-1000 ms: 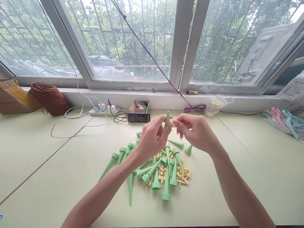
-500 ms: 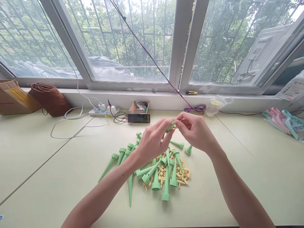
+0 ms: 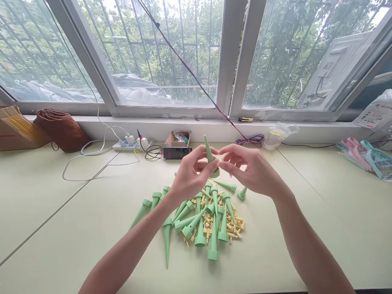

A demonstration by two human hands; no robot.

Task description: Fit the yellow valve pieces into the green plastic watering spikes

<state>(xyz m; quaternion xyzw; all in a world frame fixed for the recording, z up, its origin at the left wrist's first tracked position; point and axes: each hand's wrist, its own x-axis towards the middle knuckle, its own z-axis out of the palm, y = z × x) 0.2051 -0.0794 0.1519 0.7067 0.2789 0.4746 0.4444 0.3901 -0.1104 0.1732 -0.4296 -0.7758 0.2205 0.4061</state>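
My left hand [image 3: 191, 171] is closed round a green plastic watering spike [image 3: 208, 148], its point up and its ribbed cap end down. My right hand [image 3: 249, 167] meets it at the cap end, thumb and index finger curved inward. A sliver of a small yellow plastic nozzle [image 3: 222, 159] shows between those fingertips, mostly hidden. Below both hands lies a pile of green spikes [image 3: 200, 228] over many small yellow nozzles [image 3: 235, 228]. More green spikes [image 3: 142, 212] lie to the left, partly behind my left forearm.
Along the windowsill stand a power strip [image 3: 130, 145] with white cables, a small cardboard box [image 3: 178, 139], a black device [image 3: 177, 153] and a plastic bag [image 3: 278, 134]. A brown pouch [image 3: 63, 130] is at far left. Pink and teal packaged items [image 3: 364, 157] lie at far right.
The green spike has turned from lying slanted in my left fingers to pointing up. My right fingers have spread somewhat and stay close to its cap end.
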